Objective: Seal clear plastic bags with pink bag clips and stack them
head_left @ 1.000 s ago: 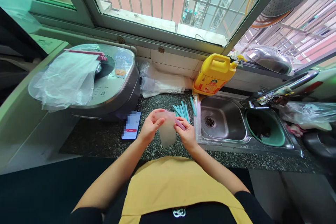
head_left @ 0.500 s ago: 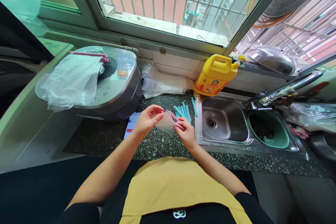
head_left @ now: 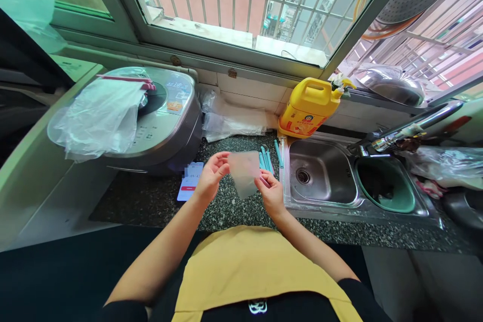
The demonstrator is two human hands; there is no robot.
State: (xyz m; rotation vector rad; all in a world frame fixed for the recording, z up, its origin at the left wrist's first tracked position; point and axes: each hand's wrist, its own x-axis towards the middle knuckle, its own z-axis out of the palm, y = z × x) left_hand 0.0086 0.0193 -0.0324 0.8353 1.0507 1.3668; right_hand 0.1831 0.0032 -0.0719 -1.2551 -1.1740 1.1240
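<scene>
My left hand point(head_left: 213, 173) pinches the upper left corner of a small, clear frosted plastic bag point(head_left: 244, 173), which spreads out between my two hands above the counter. At its right edge, my right hand point(head_left: 271, 191) is closed round a slim pink bag clip point(head_left: 263, 181), mostly hidden by the fingers, and touches the bag as well. Just beyond my right hand lie several teal bag clips point(head_left: 266, 157). A phone point(head_left: 190, 181) with a lit screen lies to the left of my left hand.
A rice cooker point(head_left: 188, 126) at left carries plastic bags point(head_left: 105, 110) with pink clips on top. More clear bags point(head_left: 236, 119) lie by the wall. A yellow jug point(head_left: 307, 105) stands behind the steel sink point(head_left: 324, 196); a green basin point(head_left: 407, 201) sits at right.
The bag has been turned and spread flat between both hands, its face now towards me. The pink clip has gone mostly behind my right fingers. My left hand now grips the bag's corner.
</scene>
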